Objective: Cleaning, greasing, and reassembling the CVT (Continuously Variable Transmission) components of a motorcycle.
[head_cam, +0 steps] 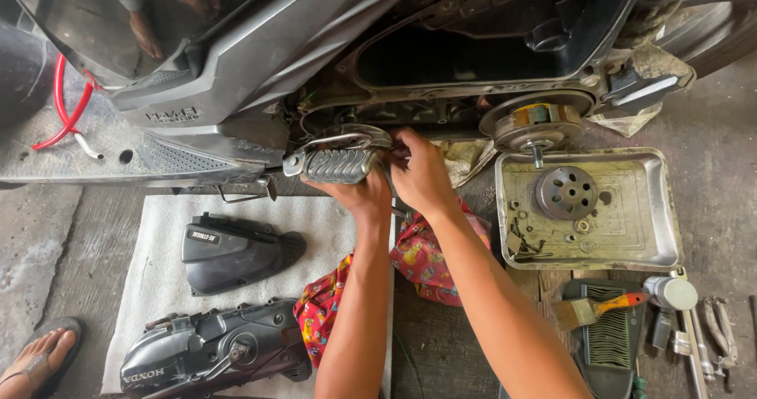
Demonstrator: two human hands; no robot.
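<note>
A scooter (236, 60) stands in front of me with its side drive case (473, 60) uncovered. Both my hands are at the front end of that open case. My left hand (355, 194) is curled just below a folded-out ribbed metal foot peg (335, 162), which hides its fingers. My right hand (422, 174) is beside it, its fingertips bent onto a part at the case's edge. What either hand holds is hidden. A round rear pulley (536, 127) shows at the right end of the case.
A metal tray (662, 210) holds a perforated disc (566, 192) and small fasteners. An orange-handled brush (599, 308) lies on a black ribbed cover. Hand tools (702, 328) lie at the right. Two black covers (233, 249) rest on a white towel (158, 218). A red patterned rag (426, 261) and a sandalled foot (35, 356) are nearby.
</note>
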